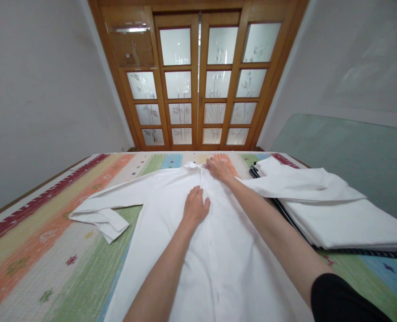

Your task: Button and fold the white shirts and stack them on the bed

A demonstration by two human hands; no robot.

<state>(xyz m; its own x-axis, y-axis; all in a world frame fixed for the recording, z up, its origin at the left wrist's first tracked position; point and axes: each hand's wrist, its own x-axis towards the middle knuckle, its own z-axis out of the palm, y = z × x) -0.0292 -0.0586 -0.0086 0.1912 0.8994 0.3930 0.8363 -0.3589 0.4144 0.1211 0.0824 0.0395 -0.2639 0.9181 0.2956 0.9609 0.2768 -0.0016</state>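
Note:
A white long-sleeved shirt [165, 223] lies front up, its collar away from me and the button strip running down the middle. My left hand [196, 206] rests on the chest just left of the strip, fingers stretched out and thumb apart. At the collar, my right hand [217, 168] has its fingers bent and closed on the shirt's edge near the top of the strip; the fingertips are partly hidden. The left sleeve bends back at its cuff [113, 226], while the other sleeve [306, 185] reaches over a folded white stack.
A striped, patterned cloth [67, 250] covers the surface under the shirt. At right sits the folded white cloth stack [349, 223], with dark striped fabric [292, 221] beneath. A pale green panel [346, 156] leans by the right wall. Wooden glazed doors [198, 80] stand beyond.

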